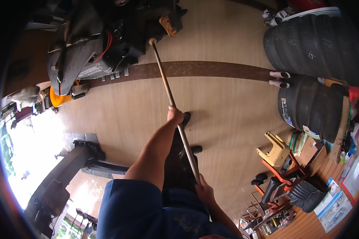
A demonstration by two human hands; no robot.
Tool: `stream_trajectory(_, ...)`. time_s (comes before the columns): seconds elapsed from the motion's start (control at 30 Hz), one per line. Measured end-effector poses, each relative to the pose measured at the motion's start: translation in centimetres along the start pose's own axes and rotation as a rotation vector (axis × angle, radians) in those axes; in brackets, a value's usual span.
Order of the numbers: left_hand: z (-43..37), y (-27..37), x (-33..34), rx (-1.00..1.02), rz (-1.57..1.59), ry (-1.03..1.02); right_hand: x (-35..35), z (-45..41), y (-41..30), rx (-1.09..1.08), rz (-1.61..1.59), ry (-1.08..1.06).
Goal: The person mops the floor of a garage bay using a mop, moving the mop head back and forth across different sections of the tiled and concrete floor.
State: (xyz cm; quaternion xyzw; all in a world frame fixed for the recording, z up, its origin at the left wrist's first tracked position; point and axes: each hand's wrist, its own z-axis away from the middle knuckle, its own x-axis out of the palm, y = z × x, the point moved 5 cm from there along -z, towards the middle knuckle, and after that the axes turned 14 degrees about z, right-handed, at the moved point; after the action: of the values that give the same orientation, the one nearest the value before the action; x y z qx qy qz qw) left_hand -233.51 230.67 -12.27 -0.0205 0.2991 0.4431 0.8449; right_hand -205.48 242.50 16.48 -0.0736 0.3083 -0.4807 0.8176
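A long pole runs slantwise across the tiled floor, away from my body. My left hand is wrapped around its middle, with the arm stretched out. Close to my waist, my right hand grips the near end. At the far end is a rounded tan fitting, beside the base of a dark workshop machine. Whatever head the pole carries there is too dark to make out. My black shoes show partly behind the pole and my left hand.
Stacked tires line the right side, with pale footwear between stacks. Nearer stand a yellow plastic stool and an orange-framed chair. A dark steel post rises at lower left. A yellow bucket sits beside the machine.
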Motion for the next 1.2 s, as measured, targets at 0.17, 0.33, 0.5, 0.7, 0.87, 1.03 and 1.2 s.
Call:
stream_trajectory(0.17,-1.0,-0.2,0.8,-0.037,-0.005,0.047,0.3,-0.7,0.2,-0.007,0.01,-0.015)
stream_trajectory(0.33,-7.0,-1.1,-1.2,0.126,-0.16,-0.066,0.4,-2.4,-2.7,-0.091,0.008,-0.02)
stream_trajectory(0.5,-1.0,-4.2,2.4,0.1,-0.03,-0.032,1.0,1.5,1.1,-0.062,0.003,0.041)
stream_trajectory(0.7,-11.8,-2.2,1.0,0.278,-0.597,-0.14,-0.6,-2.9,-3.1,-0.149,-0.105,0.077)
stream_trajectory(0.87,-8.3,-5.3,4.7,0.26,-0.322,-0.117,-0.1,0.3,0.0,-0.074,-0.031,0.01)
stream_trajectory(1.03,-2.2,-2.0,4.8,0.123,-0.056,-0.083,-1.0,0.1,1.7,-0.021,-0.011,0.099)
stream_trajectory(1.2,-7.2,5.9,0.7,0.037,-0.051,-0.057,-3.5,-5.4,-2.5,-0.145,-0.069,0.178)
